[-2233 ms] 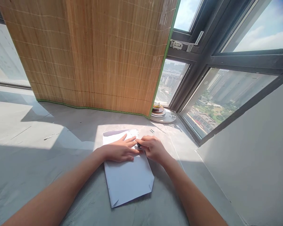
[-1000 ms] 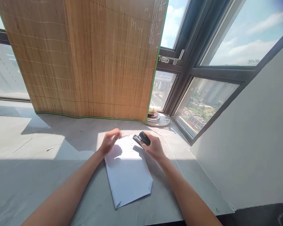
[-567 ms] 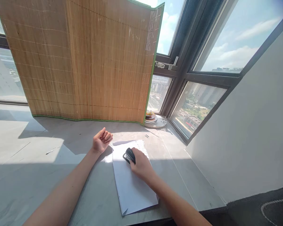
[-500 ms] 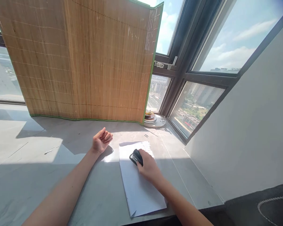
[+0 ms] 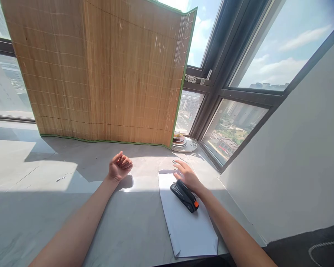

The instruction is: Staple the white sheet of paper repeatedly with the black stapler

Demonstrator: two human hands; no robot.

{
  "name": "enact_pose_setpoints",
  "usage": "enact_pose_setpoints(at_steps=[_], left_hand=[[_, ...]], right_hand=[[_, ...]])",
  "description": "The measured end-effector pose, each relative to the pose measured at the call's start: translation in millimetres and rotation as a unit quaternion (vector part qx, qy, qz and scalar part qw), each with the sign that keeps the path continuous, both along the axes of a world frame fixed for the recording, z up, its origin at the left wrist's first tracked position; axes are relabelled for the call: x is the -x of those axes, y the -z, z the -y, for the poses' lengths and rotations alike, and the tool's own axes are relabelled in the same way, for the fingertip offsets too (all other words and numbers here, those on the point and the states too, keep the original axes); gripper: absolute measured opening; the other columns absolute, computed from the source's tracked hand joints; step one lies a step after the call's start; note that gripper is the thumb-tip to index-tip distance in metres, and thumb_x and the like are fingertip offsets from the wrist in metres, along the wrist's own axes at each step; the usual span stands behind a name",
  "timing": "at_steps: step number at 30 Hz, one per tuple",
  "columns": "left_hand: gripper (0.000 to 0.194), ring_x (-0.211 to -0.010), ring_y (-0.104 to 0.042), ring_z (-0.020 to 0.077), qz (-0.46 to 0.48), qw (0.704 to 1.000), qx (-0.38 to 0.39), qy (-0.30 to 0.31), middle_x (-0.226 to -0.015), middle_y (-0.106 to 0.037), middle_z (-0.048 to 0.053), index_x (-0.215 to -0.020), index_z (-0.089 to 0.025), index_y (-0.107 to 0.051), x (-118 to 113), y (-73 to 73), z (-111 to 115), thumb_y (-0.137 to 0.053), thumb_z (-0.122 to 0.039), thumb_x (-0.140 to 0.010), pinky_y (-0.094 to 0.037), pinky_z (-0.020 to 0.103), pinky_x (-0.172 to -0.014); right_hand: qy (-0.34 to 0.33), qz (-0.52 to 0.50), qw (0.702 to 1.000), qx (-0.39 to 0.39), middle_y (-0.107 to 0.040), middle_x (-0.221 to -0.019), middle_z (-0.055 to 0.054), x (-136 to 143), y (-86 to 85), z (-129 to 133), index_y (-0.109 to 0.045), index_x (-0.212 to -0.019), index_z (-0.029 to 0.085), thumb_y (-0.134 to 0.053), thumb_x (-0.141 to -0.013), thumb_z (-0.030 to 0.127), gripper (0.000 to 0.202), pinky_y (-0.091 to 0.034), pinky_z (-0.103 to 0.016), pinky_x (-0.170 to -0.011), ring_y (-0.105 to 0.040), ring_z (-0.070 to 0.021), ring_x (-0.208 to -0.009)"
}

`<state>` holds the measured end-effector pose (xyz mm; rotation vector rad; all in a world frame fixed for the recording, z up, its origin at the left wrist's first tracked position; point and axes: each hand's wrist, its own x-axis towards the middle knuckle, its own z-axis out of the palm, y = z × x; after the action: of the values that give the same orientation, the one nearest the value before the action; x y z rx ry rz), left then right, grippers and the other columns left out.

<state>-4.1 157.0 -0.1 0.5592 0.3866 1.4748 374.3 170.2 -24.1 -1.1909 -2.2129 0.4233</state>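
A black stapler point(image 5: 184, 195) with an orange end lies on a folded sheet of white paper point(image 5: 190, 231). My right hand point(image 5: 187, 176) is off the stapler's grip, just beyond it, with fingers stretched over the paper's far edge. Its fingertips are by a small light strip, like staples point(image 5: 173, 161), on the counter; whether they touch it I cannot tell. To the left of the paper my left hand point(image 5: 120, 167) rests on the counter, fingers curled in loosely, with nothing visible in them.
A bamboo mat point(image 5: 108, 81) with green edging leans against the windows. Beside its lower right corner stand stacked plates point(image 5: 180, 142). Paper scraps point(image 5: 61, 178) lie on the pale stone counter point(image 5: 128, 230) at left. A white wall point(image 5: 300, 148) bounds the right side.
My right hand has let go of the stapler, leaving it on the paper, and reached forward with fingers extended. The paper has slid to the right. My left hand stays put.
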Motion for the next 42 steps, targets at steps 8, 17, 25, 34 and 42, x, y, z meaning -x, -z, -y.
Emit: enact_pose_setpoints(at_steps=[8, 17, 25, 34, 42], left_hand=[[0.083, -0.051, 0.003, 0.0108, -0.040, 0.997, -0.059, -0.031, -0.059, 0.009, -0.007, -0.057, -0.020, -0.005, 15.1, 11.3, -8.2, -0.065, -0.057, -0.101, -0.011, 0.030, -0.045], [0.087, -0.054, 0.009, 0.0127, -0.029, 0.965, -0.146, -0.214, -0.066, 0.017, -0.004, -0.063, -0.019, -0.003, 52.3, -3.0, 4.8, -0.075, -0.057, -0.094, -0.002, 0.033, -0.043], [0.086, -0.057, 0.013, 0.0130, -0.043, 0.950, -0.141, -0.275, -0.072, 0.019, -0.004, -0.069, -0.019, 0.000, 62.1, -7.7, 17.4, -0.070, -0.059, -0.099, 0.002, 0.037, -0.047], [0.087, -0.046, 0.002, 0.0100, -0.110, 0.987, -0.072, -0.096, -0.060, 0.016, -0.008, -0.058, -0.021, -0.003, 45.7, 6.3, -2.8, -0.067, -0.069, -0.092, -0.010, 0.029, -0.043], [0.072, -0.052, -0.013, 0.0085, -0.403, 0.903, -0.113, 0.099, -0.052, -0.019, -0.007, -0.049, -0.022, -0.030, -23.3, 12.2, -4.9, -0.080, -0.053, -0.089, -0.012, 0.030, -0.051]], right_hand=[[0.047, 0.114, 0.991, 0.050, -0.036, -0.177, -0.019, 47.7, 35.2, -30.4, -0.052, -0.165, 0.022, -0.068, -0.101, 0.040, 0.068, -0.022, -0.060, -0.137, -0.030, -0.0389, -0.168], [-0.039, 0.080, 0.994, 0.060, -0.030, -0.180, -0.015, 208.1, 20.3, -17.1, -0.045, -0.170, 0.021, -0.069, -0.103, 0.045, 0.076, -0.012, -0.063, -0.139, -0.022, -0.0401, -0.170], [-0.108, 0.049, 0.993, 0.022, -0.022, -0.184, -0.010, 295.1, 15.8, -3.7, -0.037, -0.172, 0.021, -0.071, -0.104, 0.042, 0.078, -0.010, -0.060, -0.139, -0.022, -0.0375, -0.170], [-0.032, 0.051, 0.994, 0.091, -0.032, -0.180, -0.008, 217.8, 20.4, 0.8, -0.041, -0.172, 0.026, -0.071, -0.100, 0.047, 0.080, -0.009, -0.063, -0.140, -0.020, -0.0369, -0.171], [0.035, 0.038, 0.995, 0.082, -0.038, -0.177, -0.005, 139.2, 29.9, -8.6, -0.042, -0.170, 0.035, -0.073, -0.100, 0.046, 0.078, -0.012, -0.064, -0.138, -0.023, -0.0381, -0.170]])
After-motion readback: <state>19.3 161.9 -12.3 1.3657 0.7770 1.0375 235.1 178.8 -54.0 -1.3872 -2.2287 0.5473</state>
